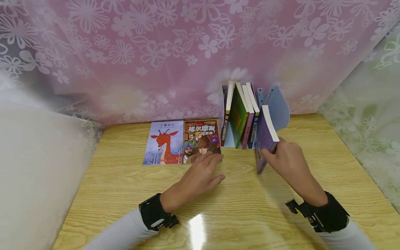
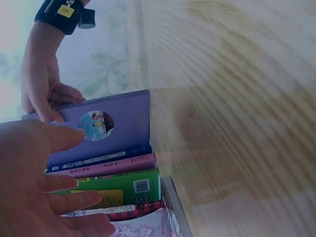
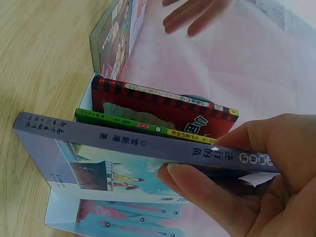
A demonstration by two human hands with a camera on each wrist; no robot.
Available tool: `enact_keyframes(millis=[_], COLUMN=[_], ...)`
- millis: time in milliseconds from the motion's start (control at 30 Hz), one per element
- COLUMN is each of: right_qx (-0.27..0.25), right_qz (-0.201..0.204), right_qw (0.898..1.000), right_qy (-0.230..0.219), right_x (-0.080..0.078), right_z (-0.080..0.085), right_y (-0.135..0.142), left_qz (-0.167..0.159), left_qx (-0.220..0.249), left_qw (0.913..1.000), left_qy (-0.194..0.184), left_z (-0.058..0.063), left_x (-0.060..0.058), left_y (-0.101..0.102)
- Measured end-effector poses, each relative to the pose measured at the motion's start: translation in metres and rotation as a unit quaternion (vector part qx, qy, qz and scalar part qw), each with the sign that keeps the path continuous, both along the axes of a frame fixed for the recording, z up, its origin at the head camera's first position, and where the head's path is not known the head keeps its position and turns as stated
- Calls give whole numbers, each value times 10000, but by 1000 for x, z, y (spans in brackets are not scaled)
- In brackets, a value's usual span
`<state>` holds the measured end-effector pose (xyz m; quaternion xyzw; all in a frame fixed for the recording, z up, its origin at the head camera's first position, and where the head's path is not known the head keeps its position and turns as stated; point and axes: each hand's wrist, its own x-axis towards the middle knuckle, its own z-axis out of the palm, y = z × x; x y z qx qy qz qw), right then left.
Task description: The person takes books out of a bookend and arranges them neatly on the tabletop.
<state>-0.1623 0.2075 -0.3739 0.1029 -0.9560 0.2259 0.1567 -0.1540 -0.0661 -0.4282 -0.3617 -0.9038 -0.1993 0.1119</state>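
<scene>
My right hand [image 1: 289, 159] pinches a purple book [image 1: 265, 146] by its spine, thumb on one cover and fingers on the other. The book stands upright at the right end of a row, sticking out in front of it. Along that row lean a dark blue book [image 1: 254, 119], a pink book [image 1: 247, 128], a green book [image 1: 240, 116] and a red-and-black checked book [image 3: 163, 98]. A light blue bookend [image 1: 278, 104] holds the row. My left hand [image 1: 198, 177] is empty, fingers extended over the lower edge of a detective comic book [image 1: 203, 133].
Left of the detective book, a book with a red deer [image 1: 165, 146] lies flat beside it. All stand on a wood-grain table [image 1: 125, 194], against a pink floral curtain [image 1: 175, 52]. A pale floral sheet [image 1: 372, 114] hangs at the right.
</scene>
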Motion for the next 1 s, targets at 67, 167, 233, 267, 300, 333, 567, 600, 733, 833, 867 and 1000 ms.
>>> enact_keyframes(millis=[67,167,233,267,300,333,567,600,733,833,867,1000], right_qx=[3,-8,-29,-45,-58,-64,-116,-148,-286,-333,-329,-337], right_qz=[-40,-87,-70,-58,-36,-11,47,41,106,173,186,211], right_qw=[10000,10000,10000,10000,10000,9999,9998,9999,9994,9988,9987,9987], right_qy=[17,-1,5,26,63,111,152,80,-188,-325,-345,-329], right_x=[2,5,7,8,9,9,17,19,23,25,25,27], right_z=[0,-1,-2,-3,-3,-4,-8,-8,-8,-6,-6,-5], right_y=[-2,-6,-8,-9,-10,-11,-17,-18,-21,-24,-25,-28], left_qz=[-37,-86,-108,-107,-104,-101,-266,-298,-365,-425,-465,-641], left_qx=[33,49,37,42,51,71,174,165,118,80,67,34], left_qw=[10000,9999,9999,9999,9999,9999,9995,9994,9993,9991,9989,9979], left_qy=[-10,-43,-46,-47,-44,-44,-66,-70,-44,-44,-37,-83], left_z=[-1,-4,-5,-5,-6,-6,-5,-5,-3,-2,-2,-2], left_x=[1,2,2,2,1,1,-1,-1,0,0,0,2], left_y=[4,8,11,12,14,15,24,25,29,32,33,37])
